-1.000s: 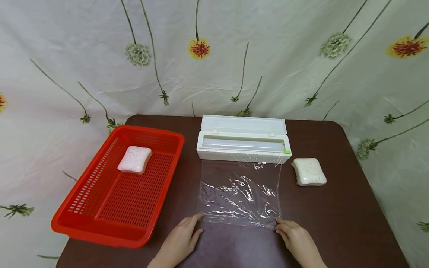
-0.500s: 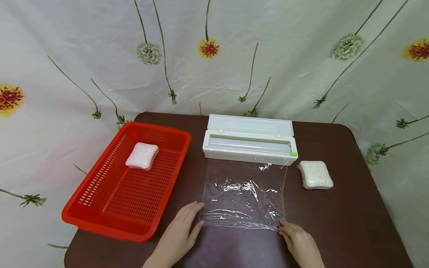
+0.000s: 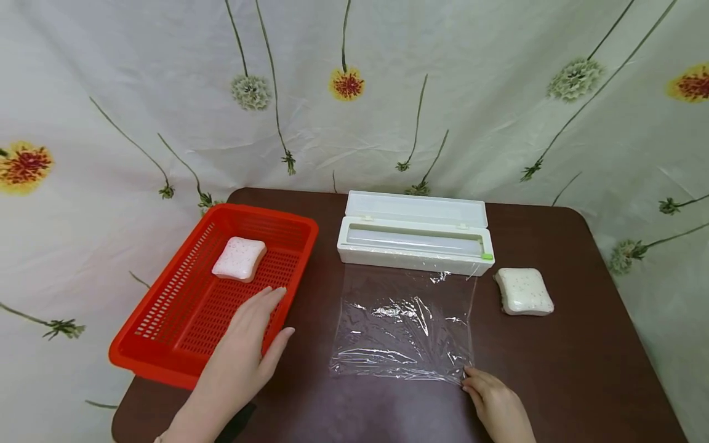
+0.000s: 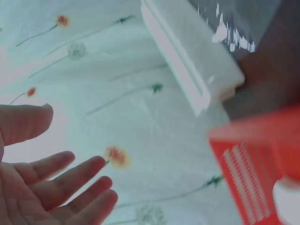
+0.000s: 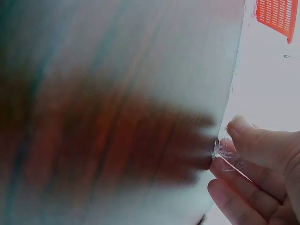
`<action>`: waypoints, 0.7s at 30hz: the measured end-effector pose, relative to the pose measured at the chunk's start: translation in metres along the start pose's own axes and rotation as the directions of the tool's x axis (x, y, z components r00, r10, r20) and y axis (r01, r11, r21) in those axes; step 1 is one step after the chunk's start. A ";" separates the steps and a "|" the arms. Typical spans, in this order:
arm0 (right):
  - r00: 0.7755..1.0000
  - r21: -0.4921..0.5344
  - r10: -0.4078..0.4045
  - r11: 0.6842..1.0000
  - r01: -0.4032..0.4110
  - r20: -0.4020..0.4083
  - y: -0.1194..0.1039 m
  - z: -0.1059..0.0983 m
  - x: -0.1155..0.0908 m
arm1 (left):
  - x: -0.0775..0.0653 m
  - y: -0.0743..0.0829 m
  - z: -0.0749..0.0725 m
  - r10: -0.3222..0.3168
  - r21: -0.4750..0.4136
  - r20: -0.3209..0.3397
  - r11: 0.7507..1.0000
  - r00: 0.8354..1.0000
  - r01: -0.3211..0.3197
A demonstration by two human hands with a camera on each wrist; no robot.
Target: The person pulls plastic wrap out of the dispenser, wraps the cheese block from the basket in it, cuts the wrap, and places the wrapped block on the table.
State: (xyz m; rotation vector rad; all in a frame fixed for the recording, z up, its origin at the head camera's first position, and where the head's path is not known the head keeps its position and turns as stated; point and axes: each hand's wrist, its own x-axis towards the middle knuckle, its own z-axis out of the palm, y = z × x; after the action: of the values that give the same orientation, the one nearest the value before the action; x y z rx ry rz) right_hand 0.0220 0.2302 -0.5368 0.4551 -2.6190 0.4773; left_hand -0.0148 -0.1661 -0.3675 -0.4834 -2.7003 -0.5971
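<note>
A clear sheet of plastic wrap (image 3: 404, 326) lies pulled out toward me from the white wrap dispenser (image 3: 415, 249), whose lid is up. My right hand (image 3: 498, 403) pinches the sheet's near right corner; in the right wrist view some crumpled film (image 5: 225, 154) shows between thumb and fingers. My left hand (image 3: 238, 354) hovers over the near right rim of the red basket (image 3: 160, 372), fingers extended and holding nothing. In the left wrist view its fingers (image 4: 70, 183) are spread apart from the thumb. A white speckled square block (image 3: 239, 258) rests inside the basket.
Another speckled square block (image 3: 524, 291), with a glossy surface, sits on the brown table (image 3: 587, 369) right of the dispenser. A green piece (image 3: 487, 256) marks the dispenser's right end. Behind the table hangs a flowered cloth (image 3: 471, 92).
My left hand has let go of the wrap's near left corner and moved left and up to the basket. The right hand keeps its grip. The head view has shifted slightly.
</note>
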 end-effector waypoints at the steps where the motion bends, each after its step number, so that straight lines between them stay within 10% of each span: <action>1: 1.000 0.001 0.003 1.000 -0.003 0.000 0.000 0.000 0.000 | 0.004 -0.003 -0.004 -0.013 0.005 0.002 1.000 1.000 0.013; 11: 1.000 0.005 0.024 1.000 -0.024 -0.005 0.000 0.002 -0.002 | 0.044 -0.060 -0.008 -0.169 -0.049 0.049 0.984 0.984 0.171; 21: 1.000 0.007 0.017 1.000 -0.017 -0.020 0.000 0.004 -0.002 | 0.073 -0.139 0.009 -0.395 -0.017 0.210 0.913 0.895 0.407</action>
State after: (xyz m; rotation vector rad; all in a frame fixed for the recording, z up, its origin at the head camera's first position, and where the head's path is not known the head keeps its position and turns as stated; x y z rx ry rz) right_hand 0.0227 0.2290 -0.5410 0.4284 -2.6051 0.4946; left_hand -0.1361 -0.2622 -0.3948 0.0119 -3.0090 -0.7758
